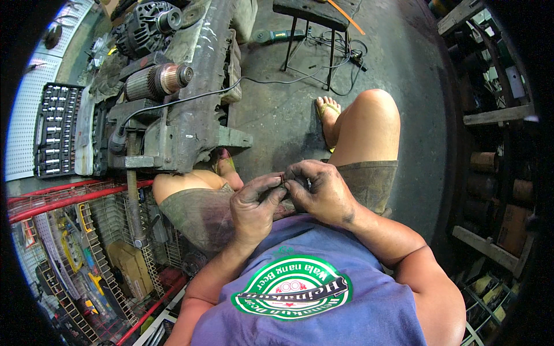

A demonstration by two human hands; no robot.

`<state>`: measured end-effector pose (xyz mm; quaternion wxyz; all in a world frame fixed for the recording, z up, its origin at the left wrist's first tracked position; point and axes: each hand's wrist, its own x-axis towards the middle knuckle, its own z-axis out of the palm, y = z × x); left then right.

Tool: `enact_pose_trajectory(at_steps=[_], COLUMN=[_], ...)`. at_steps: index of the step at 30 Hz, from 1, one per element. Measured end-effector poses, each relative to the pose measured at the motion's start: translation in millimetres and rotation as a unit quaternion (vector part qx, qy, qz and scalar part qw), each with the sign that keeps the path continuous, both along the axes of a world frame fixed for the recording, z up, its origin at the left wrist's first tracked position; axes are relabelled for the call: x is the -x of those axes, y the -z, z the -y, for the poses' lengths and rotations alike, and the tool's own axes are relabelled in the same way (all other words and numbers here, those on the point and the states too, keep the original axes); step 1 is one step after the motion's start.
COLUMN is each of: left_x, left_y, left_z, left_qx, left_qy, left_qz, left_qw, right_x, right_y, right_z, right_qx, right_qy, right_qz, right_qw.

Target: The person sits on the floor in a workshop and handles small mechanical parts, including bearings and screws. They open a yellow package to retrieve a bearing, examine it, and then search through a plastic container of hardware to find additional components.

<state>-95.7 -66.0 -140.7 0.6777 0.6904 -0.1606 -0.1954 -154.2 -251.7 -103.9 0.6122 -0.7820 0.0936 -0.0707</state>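
My left hand [257,205] and my right hand [319,191] meet over my lap, both smudged with dark grime. Thumb and fingers of each are pinched together. Between the fingertips shows a sliver of a small, thin, dark reddish piece [283,179], mostly covered, and its kind cannot be made out. A tiny pale glint sits among the right hand's fingers, too small to name. Neither hand touches the workbench [199,109] to the left.
On the bench are a bench vise [151,135], a motor armature [153,82] and an alternator [144,32]. A socket set [59,130] lies beyond. A stool [311,14] and a corded angle grinder [280,36] stand ahead. Shelves [499,115] line the right; a red-railed wire rack [86,199] is at left.
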Motion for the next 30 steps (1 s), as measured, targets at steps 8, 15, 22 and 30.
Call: enact_pose_trajectory(at_steps=[8, 15, 22, 30], left_x=[-1.0, 2.9, 1.5, -35.3], left_y=[-3.5, -2.7, -24.5, -29.7], left_z=[-1.9, -4.9, -4.9, 17.7], left_qx=[-0.002, -0.016, -0.155, -0.159], left_qy=[0.013, 0.015, 0.033, 0.066], left_qz=[0.008, -0.021, 0.052, 0.168], left_qw=[1.0, 1.0, 0.986, 0.971], right_x=[1.4, 7.2, 6.4, -36.3], right_y=[-4.4, 1.0, -3.8, -9.9], right_z=[-0.8, 2.3, 2.1, 49.1], right_qx=[0.011, 0.047, 0.12, 0.066], right_qy=[-0.02, -0.008, -0.033, -0.136], right_qz=[-0.041, 0.032, 0.054, -0.042], right_qw=[0.999, 0.998, 0.991, 0.988])
